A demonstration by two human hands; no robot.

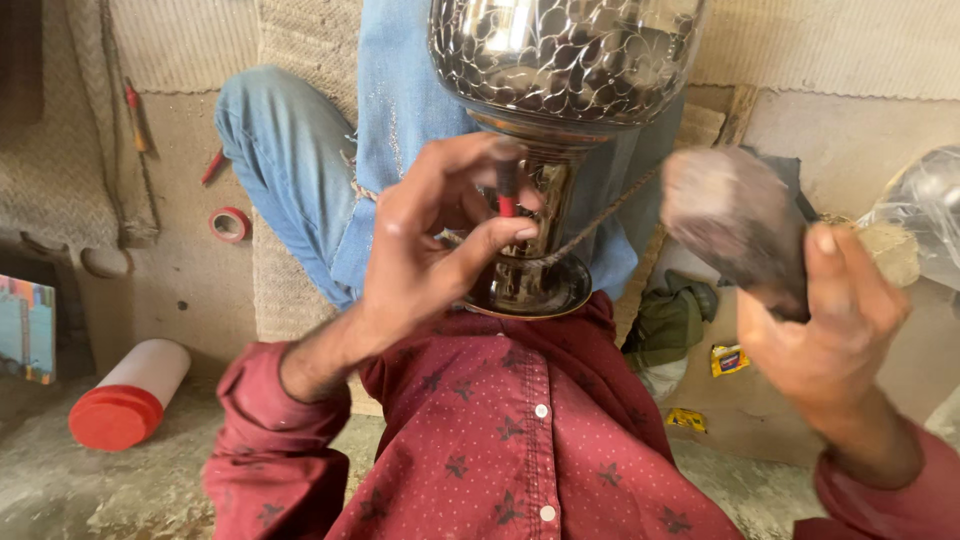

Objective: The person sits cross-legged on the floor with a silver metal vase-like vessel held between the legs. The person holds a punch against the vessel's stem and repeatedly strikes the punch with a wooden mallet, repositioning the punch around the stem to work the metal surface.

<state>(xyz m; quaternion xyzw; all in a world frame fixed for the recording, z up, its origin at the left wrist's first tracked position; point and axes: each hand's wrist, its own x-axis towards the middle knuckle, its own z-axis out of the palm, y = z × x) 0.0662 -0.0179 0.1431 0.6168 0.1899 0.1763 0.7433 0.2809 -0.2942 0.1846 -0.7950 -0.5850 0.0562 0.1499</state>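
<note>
Left hand (440,240) pinched slim red-and-black punch tool (508,190) between thumb and fingers, tip set against neck of engraved silver metal goblet-shaped vessel (560,70). Vessel lay across lap, base against red star-print shirt (520,420), between blue-jeaned knees. Right hand (830,320) closed around dark blurred mallet block (735,225), raised beside vessel. Mallet detail unclear; motion blur.

Risks, judged:
- Off-centre blow: punch could skid on polished curve, scarring engraving.
- Fingers sat close to strike end: bruising likely on miss.
- Vessel unclamped: could roll under impact.
</note>
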